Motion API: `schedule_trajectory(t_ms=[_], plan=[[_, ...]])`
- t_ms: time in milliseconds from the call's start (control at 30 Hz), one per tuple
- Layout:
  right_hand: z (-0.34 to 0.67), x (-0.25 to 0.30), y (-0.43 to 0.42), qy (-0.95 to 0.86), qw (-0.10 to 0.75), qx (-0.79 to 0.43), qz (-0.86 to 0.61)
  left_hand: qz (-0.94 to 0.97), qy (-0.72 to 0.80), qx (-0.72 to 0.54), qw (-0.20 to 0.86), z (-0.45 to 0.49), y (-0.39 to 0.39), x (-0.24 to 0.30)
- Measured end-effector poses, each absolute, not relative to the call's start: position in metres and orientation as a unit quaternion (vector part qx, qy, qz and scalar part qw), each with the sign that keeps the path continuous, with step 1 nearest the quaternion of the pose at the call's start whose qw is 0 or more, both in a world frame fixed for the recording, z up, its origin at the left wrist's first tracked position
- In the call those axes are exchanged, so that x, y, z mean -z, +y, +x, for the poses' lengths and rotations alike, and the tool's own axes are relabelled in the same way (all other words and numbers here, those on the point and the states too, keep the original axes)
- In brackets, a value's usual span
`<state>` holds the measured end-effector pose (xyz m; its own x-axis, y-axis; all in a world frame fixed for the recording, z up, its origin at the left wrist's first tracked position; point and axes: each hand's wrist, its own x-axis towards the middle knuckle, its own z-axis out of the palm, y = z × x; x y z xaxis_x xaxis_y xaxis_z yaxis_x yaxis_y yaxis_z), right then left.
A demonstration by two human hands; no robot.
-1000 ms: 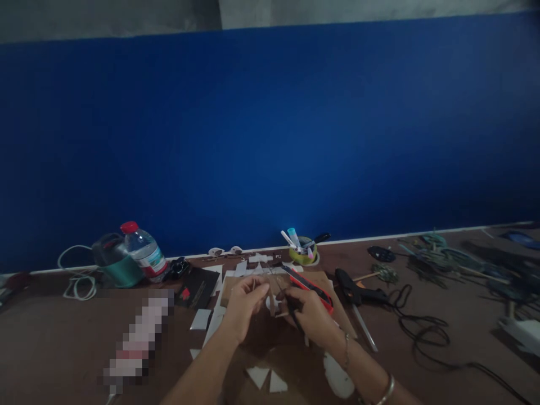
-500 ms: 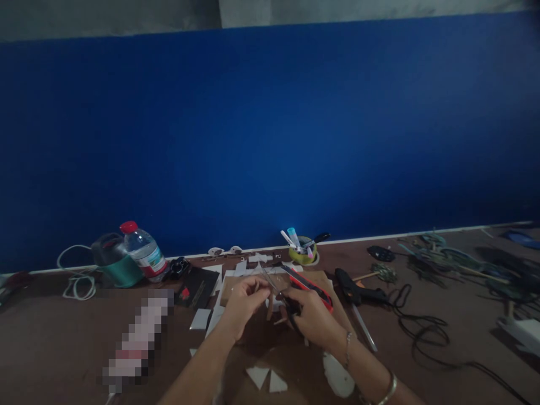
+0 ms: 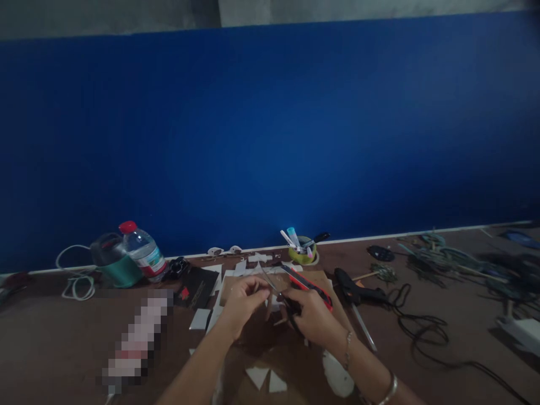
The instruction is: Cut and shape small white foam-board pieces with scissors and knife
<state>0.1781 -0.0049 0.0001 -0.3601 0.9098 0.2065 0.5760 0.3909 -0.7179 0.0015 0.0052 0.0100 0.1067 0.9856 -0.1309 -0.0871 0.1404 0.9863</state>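
Observation:
My right hand [image 3: 316,318] is closed round the dark handles of a pair of scissors [image 3: 292,316]. Their thin blades point up and away, toward the fingers of my left hand [image 3: 244,304]. Thumb and fingertips of that hand are pinched together just left of the blades; what they grip is too small and dim to make out. Under both hands lies a brown cardboard sheet [image 3: 335,309]. A red utility knife [image 3: 320,293] rests on it, just beyond my right hand. Two white triangular scraps [image 3: 257,377] lie nearer to me, with a white rounded piece [image 3: 337,374] at right.
Behind the cardboard stands a green tape roll [image 3: 301,257] holding pens. To the right lie a black glue gun [image 3: 358,289] and its looping cord [image 3: 415,332]. A water bottle [image 3: 145,256] and a teal container [image 3: 120,271] stand at left. A blue wall [image 3: 270,140] closes the back.
Both hands stay nearly where they were. The scissors' handles have shifted very slightly in my right hand.

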Motion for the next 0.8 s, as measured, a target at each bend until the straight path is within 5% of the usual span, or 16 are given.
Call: schedule_trajectory(t_ms=[633,800], plan=[[0.179,0.007,-0.002,-0.768,0.335,-0.295,-0.459,0.439,0.465,-0.457,0.619,0.001,0.006,-0.007],[0.175,0.013,0.002,-0.654,0.402,-0.438,-0.468,0.446,0.455,-0.442,0.631,0.002,0.006,-0.008]])
